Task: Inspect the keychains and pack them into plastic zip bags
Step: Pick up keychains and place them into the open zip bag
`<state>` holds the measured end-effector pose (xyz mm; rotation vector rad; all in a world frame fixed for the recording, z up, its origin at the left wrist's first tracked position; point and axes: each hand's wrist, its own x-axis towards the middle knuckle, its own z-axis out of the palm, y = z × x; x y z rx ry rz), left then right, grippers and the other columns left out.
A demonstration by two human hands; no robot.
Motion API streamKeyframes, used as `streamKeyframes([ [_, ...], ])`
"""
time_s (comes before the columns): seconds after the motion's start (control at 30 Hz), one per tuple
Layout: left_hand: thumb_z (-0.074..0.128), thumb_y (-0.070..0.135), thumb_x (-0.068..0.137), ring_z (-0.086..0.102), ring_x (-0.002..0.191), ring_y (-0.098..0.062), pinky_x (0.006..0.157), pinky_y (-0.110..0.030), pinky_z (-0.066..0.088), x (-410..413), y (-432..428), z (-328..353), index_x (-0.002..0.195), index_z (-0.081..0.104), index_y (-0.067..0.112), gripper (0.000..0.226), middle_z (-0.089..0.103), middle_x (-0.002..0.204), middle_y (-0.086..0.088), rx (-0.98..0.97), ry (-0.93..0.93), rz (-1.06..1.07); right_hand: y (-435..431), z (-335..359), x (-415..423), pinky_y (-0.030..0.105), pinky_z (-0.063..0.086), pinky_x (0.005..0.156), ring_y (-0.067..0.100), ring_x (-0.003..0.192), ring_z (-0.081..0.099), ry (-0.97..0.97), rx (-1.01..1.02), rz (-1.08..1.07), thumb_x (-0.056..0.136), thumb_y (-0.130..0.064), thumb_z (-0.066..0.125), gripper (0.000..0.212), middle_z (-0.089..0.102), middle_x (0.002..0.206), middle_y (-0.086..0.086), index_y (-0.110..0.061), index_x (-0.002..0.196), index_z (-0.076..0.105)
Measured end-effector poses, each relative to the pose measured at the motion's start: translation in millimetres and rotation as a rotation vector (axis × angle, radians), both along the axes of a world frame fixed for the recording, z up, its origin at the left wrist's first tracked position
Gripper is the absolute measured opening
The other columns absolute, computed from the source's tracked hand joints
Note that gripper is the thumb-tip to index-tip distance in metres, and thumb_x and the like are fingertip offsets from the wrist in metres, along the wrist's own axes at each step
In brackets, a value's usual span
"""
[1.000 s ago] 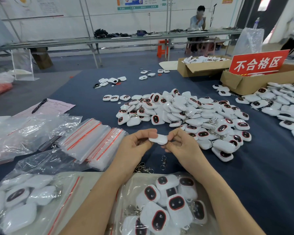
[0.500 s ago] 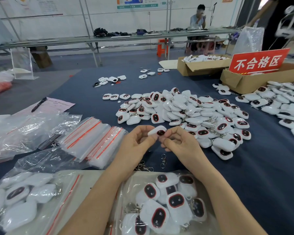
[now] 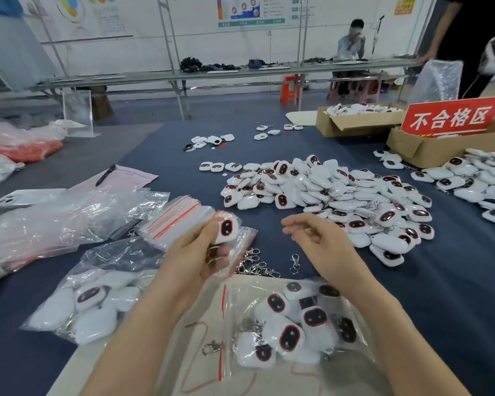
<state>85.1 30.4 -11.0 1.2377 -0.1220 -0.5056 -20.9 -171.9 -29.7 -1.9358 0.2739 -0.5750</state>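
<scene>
We grip a white keychain (image 3: 227, 228), red-rimmed dark face toward us, in our left hand (image 3: 193, 257), above the stacked zip bags (image 3: 177, 215) on the blue surface (image 3: 455, 281). Our right hand (image 3: 322, 245) hovers beside it, fingers relaxed, holding nothing. A red sign (image 3: 452, 117) at the cardboard box (image 3: 429, 148) reads "不合格区".

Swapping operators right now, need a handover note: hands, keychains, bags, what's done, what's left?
Left hand grips one keychain, dark face showing; right hand open, empty.
Done: centre bag between the forearms and left bag beside the left arm hold keychains.
Left: bag the held keychain, then the loose pile on the blue cloth; empty zip bags stacked left of the hands.
</scene>
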Motion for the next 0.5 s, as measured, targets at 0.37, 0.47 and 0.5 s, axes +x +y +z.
streamKeyframes([
  [0.37, 0.047, -0.002, 0.102, 0.061, 0.058, -0.021, 0.055, -0.030, 0.058, -37, 84, -2, 0.109, 0.064, 0.003, 0.020, 0.064, 0.068, -0.009, 0.238, -0.092, 0.001, 91, 27, 18, 0.036, 0.032, 0.105, 0.018, 0.131, 0.041, 0.353, -0.998, 0.541, 0.092, 0.003, 0.048, 0.046, 0.046, 0.147, -0.006, -0.033, 0.111, 0.070],
  [0.47, 0.050, 0.001, 0.101, 0.061, 0.058, -0.026, 0.057, -0.034, 0.060, -49, 84, 0, 0.113, 0.059, 0.003, 0.015, 0.063, 0.072, -0.016, 0.266, -0.075, -0.062, 88, 29, 20, 0.035, 0.037, 0.098, 0.020, 0.122, 0.047, 0.409, -1.051, 0.506, 0.097, -0.007, 0.050, 0.031, 0.054, 0.134, -0.005, -0.029, 0.101, 0.071],
  [0.5, 0.052, 0.001, 0.101, 0.063, 0.061, -0.028, 0.059, -0.035, 0.061, -52, 83, 0, 0.114, 0.058, 0.002, 0.015, 0.064, 0.077, -0.019, 0.291, -0.076, -0.075, 86, 30, 19, 0.036, 0.038, 0.097, 0.019, 0.118, 0.048, 0.419, -1.046, 0.491, 0.097, -0.009, 0.050, 0.028, 0.056, 0.128, -0.005, -0.028, 0.099, 0.070],
])
